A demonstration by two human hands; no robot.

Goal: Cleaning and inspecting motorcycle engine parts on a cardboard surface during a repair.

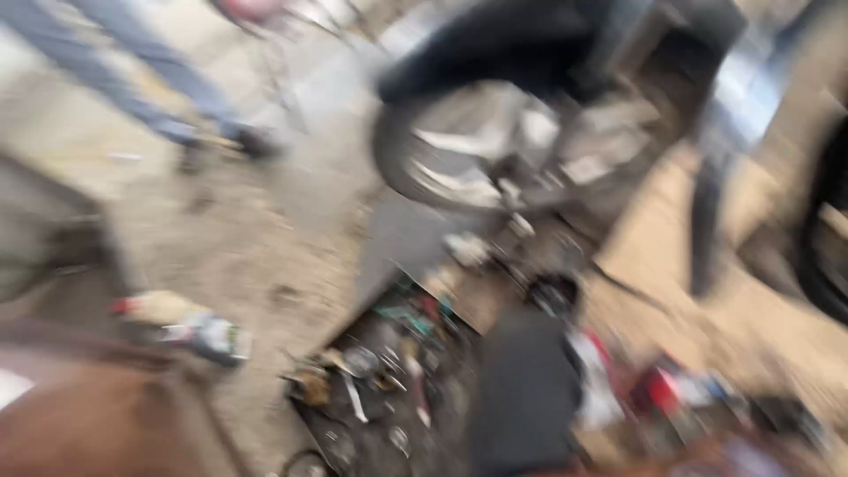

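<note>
Across the left edge of the blurred head view, a brown surface fills the lower corner; it may be a sleeve or a seat, but the smear makes it impossible to say which. Just above it lies a small bottle-like object with a red end and a pale body, resting on the sandy ground. Further up, another person's legs in grey-blue trousers stand on that ground, one dark shoe near them.

Towards the middle, an open tray of tools sits low on the ground, holding a jumble of metal parts, among them what looks like a pale wrench-shaped piece. Beside its right edge lies a dark flat slab. Above them a motorcycle wheel with a shiny hub and a dark tyre stands upright, under a black mudguard.

On the right, red and white rags or packets are scattered near the slab, and part of a second dark tyre shows at the edge.

Neither of the person's hands can be made out, so whether they are spread, closed or pinching anything cannot be told.
</note>
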